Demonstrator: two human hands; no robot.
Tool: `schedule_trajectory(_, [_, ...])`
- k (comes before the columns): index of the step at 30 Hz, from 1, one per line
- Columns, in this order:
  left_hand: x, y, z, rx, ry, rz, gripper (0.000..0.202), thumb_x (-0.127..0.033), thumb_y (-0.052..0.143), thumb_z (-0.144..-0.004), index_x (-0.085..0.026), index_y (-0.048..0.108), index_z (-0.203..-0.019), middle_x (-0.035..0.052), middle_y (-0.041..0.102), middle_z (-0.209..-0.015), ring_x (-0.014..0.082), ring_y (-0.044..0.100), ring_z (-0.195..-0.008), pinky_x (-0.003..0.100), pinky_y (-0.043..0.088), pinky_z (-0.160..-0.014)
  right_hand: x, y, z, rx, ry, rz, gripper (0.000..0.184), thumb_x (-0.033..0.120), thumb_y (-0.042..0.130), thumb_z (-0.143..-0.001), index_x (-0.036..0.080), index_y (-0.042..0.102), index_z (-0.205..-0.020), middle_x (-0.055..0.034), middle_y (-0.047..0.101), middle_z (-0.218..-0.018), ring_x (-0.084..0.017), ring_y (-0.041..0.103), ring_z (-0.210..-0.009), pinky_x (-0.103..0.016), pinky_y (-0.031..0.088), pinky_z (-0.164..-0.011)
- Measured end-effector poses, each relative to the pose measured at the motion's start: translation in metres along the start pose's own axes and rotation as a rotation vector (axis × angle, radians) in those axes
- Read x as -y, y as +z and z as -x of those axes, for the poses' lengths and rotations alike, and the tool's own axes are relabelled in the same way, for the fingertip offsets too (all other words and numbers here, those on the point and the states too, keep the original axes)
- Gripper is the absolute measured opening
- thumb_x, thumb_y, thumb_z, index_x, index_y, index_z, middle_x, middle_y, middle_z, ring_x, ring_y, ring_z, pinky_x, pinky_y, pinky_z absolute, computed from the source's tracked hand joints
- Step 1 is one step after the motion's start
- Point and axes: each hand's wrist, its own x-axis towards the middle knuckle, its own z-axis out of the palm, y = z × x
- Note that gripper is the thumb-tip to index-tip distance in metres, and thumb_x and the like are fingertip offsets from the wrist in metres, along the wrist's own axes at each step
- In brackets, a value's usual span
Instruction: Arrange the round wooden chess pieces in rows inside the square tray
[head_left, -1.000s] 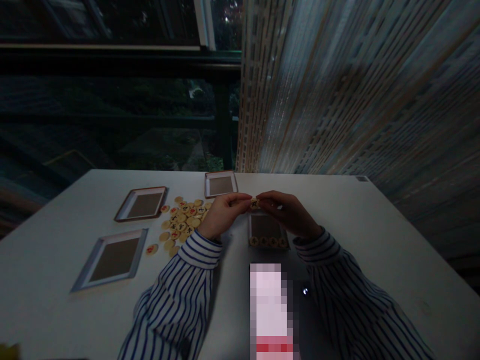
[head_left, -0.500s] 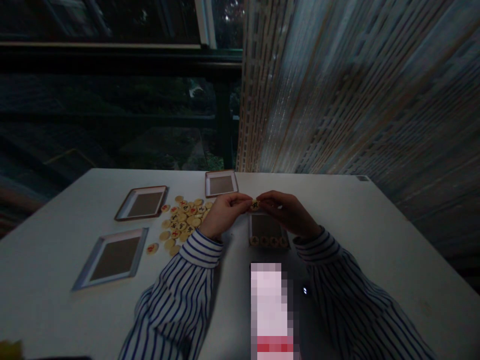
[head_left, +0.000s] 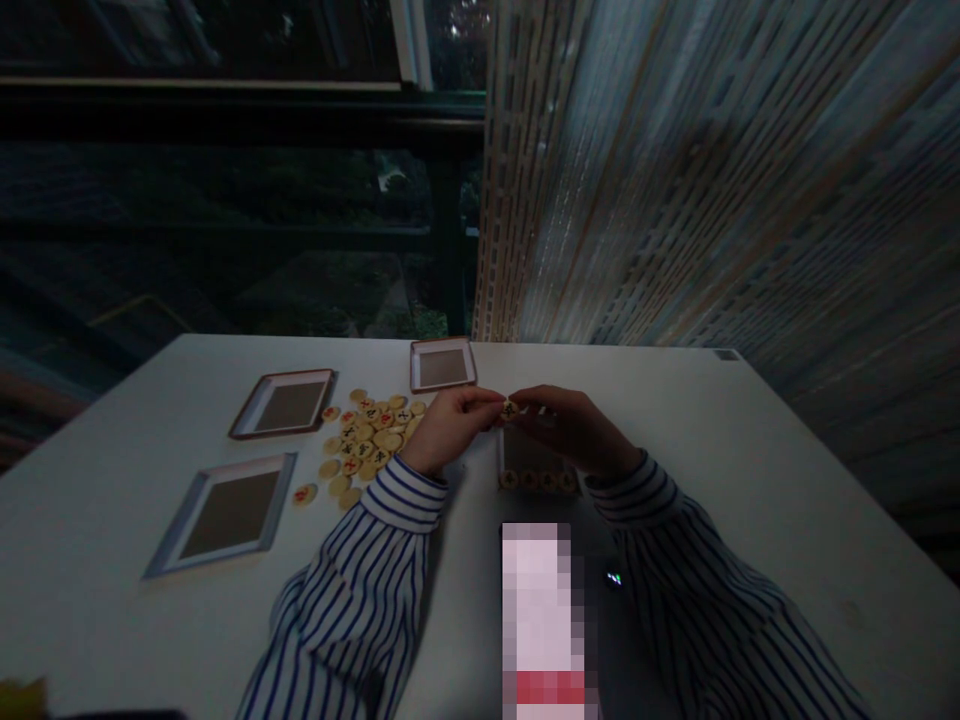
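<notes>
Between the fingertips of my left hand and my right hand is a round Chinese chess piece with a dark character. Both hands pinch it, just above the far edge of a small shallow tray. Along that tray's near side sits a row of several chess pieces with dark characters. Left of my left hand lies a loose heap of wooden chess pieces, some with red or black characters and some blank side up. My left forearm hides part of the heap.
Three more shallow trays lie on the white table: a blue-edged tray near left, a brown-edged tray behind it, another tray at the back. One red-marked piece lies apart. A blurred-out pale object is in front of me.
My right hand's fingers have shifted slightly on the chess piece, which has turned a little. The trays and the heap stay as they were.
</notes>
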Motion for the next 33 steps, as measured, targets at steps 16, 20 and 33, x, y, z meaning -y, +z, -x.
schedule_trajectory(16, [0.011,-0.001,-0.005,0.041,0.078,-0.156,0.021,-0.026,0.057,-0.074,-0.010,0.065,-0.085,0.0065,0.067,-0.072,0.0127,0.060,-0.066,0.025,0.047,-0.062,-0.003,0.001,0.000,0.119,-0.066,0.197,0.018,0.027,0.052,-0.083,0.020,0.062,-0.096,-0.0040,0.065,-0.086,-0.014,0.056,-0.077,-0.025,0.039,-0.069])
schedule_trajectory(20, [0.020,-0.001,-0.009,0.093,0.089,-0.146,0.021,-0.027,0.056,-0.074,-0.010,0.064,-0.083,0.0056,0.066,-0.070,0.0127,0.060,-0.064,0.024,0.046,-0.060,-0.004,0.002,0.001,0.156,-0.059,0.233,0.017,0.028,0.052,-0.083,0.019,0.063,-0.093,-0.0042,0.065,-0.083,-0.013,0.056,-0.074,-0.024,0.038,-0.067])
schedule_trajectory(33, [0.030,-0.008,-0.011,0.037,0.160,-0.535,0.021,-0.029,0.051,-0.075,-0.015,0.065,-0.080,0.0045,0.065,-0.070,0.0146,0.057,-0.065,0.025,0.041,-0.059,-0.011,0.008,0.004,0.378,0.022,0.381,0.018,0.031,0.051,-0.083,0.019,0.063,-0.088,-0.0038,0.067,-0.077,-0.014,0.059,-0.068,-0.023,0.035,-0.058])
